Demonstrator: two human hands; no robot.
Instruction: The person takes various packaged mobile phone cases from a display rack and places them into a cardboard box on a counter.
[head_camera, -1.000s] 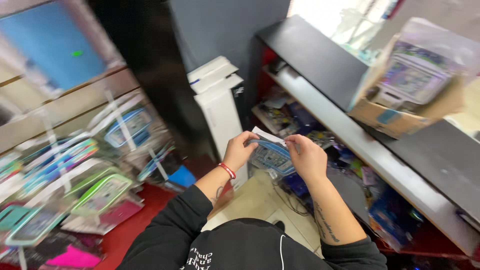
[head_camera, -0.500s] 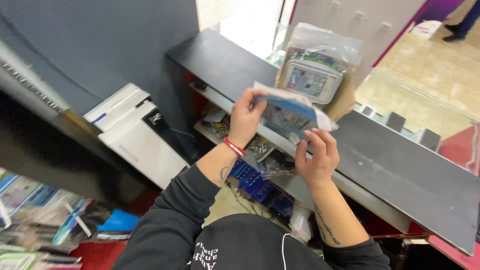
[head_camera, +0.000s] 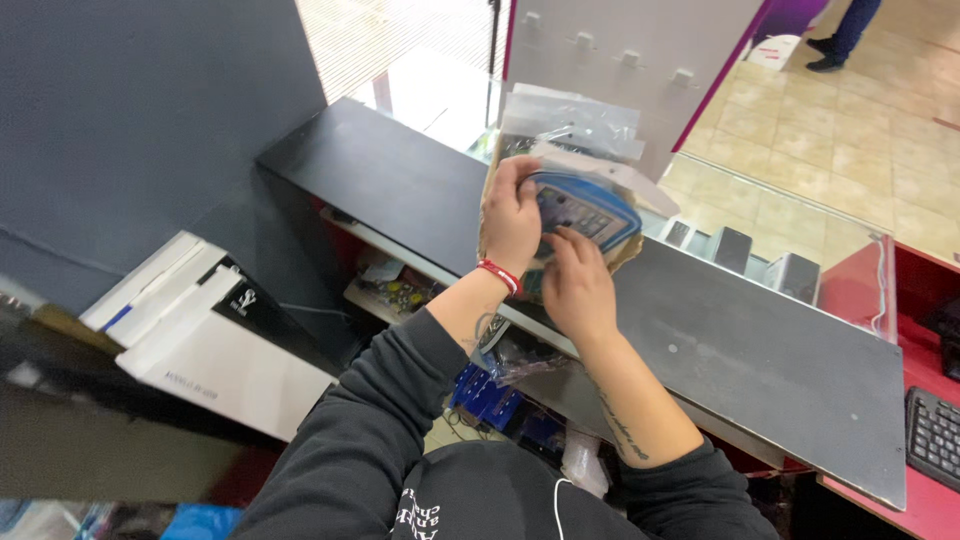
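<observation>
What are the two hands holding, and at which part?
A blue-framed packaged case: left hand grips its left edge, right hand its lower edge.

A single head-worn camera looks steeply down from above the person's own chest, facing forward over the long black matte counter top (head_camera: 420, 190). It sits close: the left hand (head_camera: 512, 215) and right hand (head_camera: 578, 290) fill the centre, with beige tiled floor (head_camera: 860, 130) beyond the hands.

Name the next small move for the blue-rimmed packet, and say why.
Probably slide the blue-rimmed packet down into the cardboard box on the black counter: both the left hand and right hand hold it at the box's mouth, among other clear-bagged packets.
</observation>
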